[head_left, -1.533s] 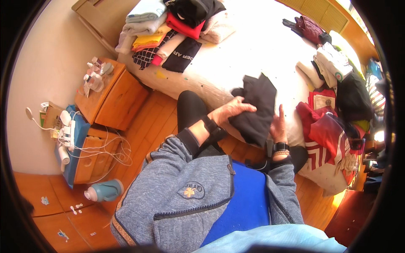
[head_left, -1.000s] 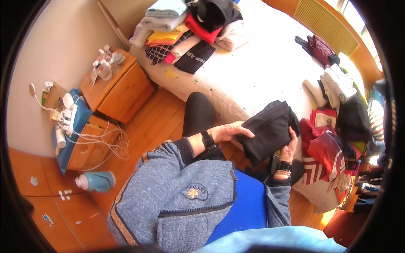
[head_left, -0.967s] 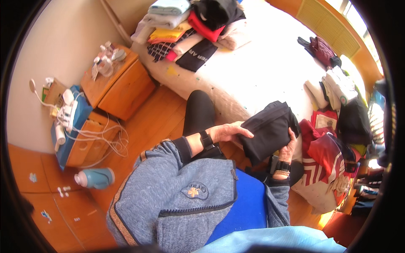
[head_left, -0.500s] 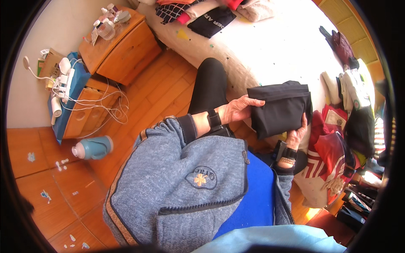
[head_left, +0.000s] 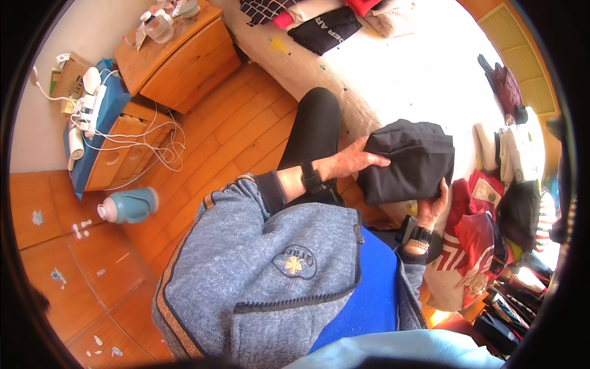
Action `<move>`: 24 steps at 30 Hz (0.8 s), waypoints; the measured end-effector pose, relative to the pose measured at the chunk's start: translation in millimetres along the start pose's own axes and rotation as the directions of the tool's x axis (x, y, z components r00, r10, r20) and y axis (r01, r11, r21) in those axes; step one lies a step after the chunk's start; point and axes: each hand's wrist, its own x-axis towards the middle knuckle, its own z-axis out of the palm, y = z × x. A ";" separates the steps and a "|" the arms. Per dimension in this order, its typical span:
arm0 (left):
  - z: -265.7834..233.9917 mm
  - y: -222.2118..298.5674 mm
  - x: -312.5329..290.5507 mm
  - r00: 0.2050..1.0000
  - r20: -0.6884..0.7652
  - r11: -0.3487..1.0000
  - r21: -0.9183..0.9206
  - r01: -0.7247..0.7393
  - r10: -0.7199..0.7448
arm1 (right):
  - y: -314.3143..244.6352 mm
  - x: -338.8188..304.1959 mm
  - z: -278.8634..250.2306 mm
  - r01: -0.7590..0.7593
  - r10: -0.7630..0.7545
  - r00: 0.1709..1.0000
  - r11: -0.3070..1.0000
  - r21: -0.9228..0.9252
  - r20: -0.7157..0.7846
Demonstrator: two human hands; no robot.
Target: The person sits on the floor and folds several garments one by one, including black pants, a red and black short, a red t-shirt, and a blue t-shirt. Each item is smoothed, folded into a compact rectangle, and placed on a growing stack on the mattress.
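Note:
Between my two hands is a folded black garment, bundled into a thick rectangle in front of the bed's edge. My left hand grips its left side, the thumb on top and the fingers underneath, hidden by the cloth. At its lower right corner my right hand holds the cloth, some fingers showing along the right edge and the rest behind it. What kind of garment it is cannot be told from the folds. Dark straps circle both my wrists.
The bed carries a black folded cloth at its far end and piled clothes on the right. To the left stand a wooden nightstand, a power strip with tangled white cables and a blue thermos lying on the floor.
The black garment's top and left folds have shifted and look looser, and its left edge hangs slightly further left. Both hands keep their hold. The whole view has shifted slightly.

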 end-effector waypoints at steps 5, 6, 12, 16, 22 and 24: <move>-42.7 63.8 11.3 0.943 -0.174 0.901 0.383 -0.202 0.285 | 10.5 64.7 89.8 0.066 -0.008 0.984 0.945 -0.320 0.181; -56.1 79.1 16.4 0.901 -0.247 0.884 0.402 -0.240 0.357 | 14.0 85.0 119.2 0.067 0.010 0.981 0.920 -0.386 0.194; -183.2 152.2 73.2 0.669 -0.247 0.680 0.512 -0.525 0.702 | 72.2 141.9 199.8 0.601 -0.263 0.799 0.389 -0.699 0.540; -270.0 118.0 72.7 0.619 -0.709 0.896 0.443 0.020 0.337 | 128.0 104.6 118.5 0.183 0.154 0.964 0.214 -0.960 0.218; -306.0 103.2 68.7 0.568 -0.734 0.795 0.568 0.215 0.371 | 73.6 14.1 22.8 0.214 0.075 0.970 0.188 -0.959 0.231; -287.5 112.2 70.5 0.431 -0.632 0.560 0.773 0.298 0.644 | 41.5 9.8 13.0 0.144 -0.094 0.987 0.200 -0.969 0.127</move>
